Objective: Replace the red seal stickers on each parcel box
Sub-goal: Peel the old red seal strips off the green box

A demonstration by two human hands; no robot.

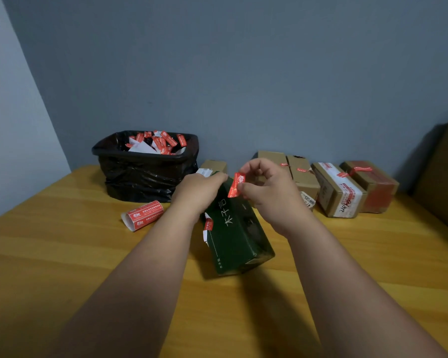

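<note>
A dark green parcel box [239, 236] with white lettering stands tilted on the wooden table [62, 254]. My left hand [199, 188] grips its far top end. My right hand [267, 187] pinches a red seal sticker [236, 185] just above the box's top. Another red sticker [208, 224], partly peeled, sits on the box's left edge. A curled strip of red stickers [142, 215] on white backing lies on the table to the left.
A black bin [145, 164] lined with a bag holds several discarded red stickers and backings at the back left. Several brown cardboard parcels [338, 189] with red seals line the wall at the back right. A large brown shape [442, 174] stands at the far right.
</note>
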